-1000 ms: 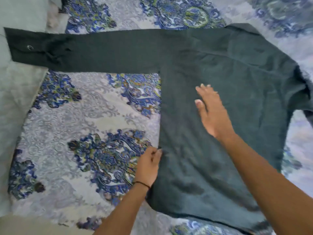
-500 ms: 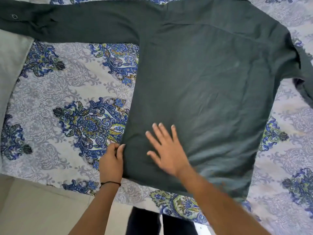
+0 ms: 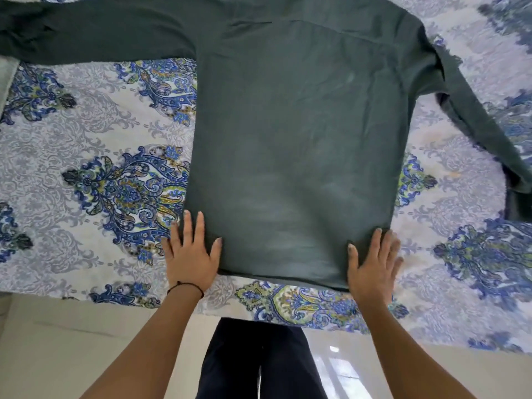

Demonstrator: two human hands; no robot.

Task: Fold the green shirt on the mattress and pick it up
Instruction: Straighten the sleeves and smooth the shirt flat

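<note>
The dark green long-sleeved shirt (image 3: 293,133) lies spread flat on the mattress (image 3: 72,156), which has a blue and white patterned sheet. One sleeve stretches out to the far left, the other trails off to the right. My left hand (image 3: 191,254) lies flat with spread fingers on the shirt's bottom left corner. My right hand (image 3: 372,263) lies flat on the bottom right corner. Both hands press the hem near the mattress's front edge.
The mattress's front edge runs across the lower part of the view, with pale floor (image 3: 57,341) below it. My legs in dark trousers (image 3: 259,361) stand at that edge. A grey cloth (image 3: 5,73) shows at the far left.
My right hand has moved from the shirt's lower middle to its bottom right corner. My left hand has let go of the left edge and now lies flat on the corner.
</note>
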